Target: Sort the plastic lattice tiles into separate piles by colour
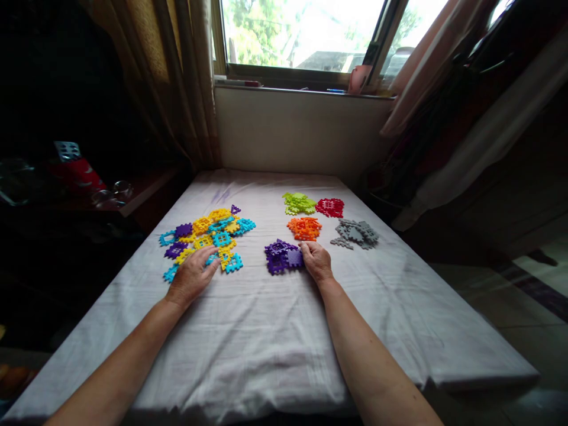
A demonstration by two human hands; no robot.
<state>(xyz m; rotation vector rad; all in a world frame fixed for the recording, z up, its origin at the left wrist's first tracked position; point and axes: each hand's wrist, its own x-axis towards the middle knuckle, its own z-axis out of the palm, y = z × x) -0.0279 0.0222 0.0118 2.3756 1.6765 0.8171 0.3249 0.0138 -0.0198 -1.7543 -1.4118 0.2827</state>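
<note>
My left hand [193,275] rests at the near side of a mixed pile of yellow [203,225], blue [221,238] and purple [183,229] notched plastic pieces, its fingers over a blue piece. My right hand [315,260] is closed at the right edge of a purple pile [276,257], pinching a flat purple piece [294,258]. Beyond it lie an orange pile [304,228], a lime green pile [298,203] and a red pile [330,207]. A grey pile [358,233] is to the right.
A wrinkled pale cloth covers the table [248,331]. A window [302,35] with a sill stands behind it, between curtains [177,71]. At the left, a dark side surface [146,192] holds glassware and a red item [80,176].
</note>
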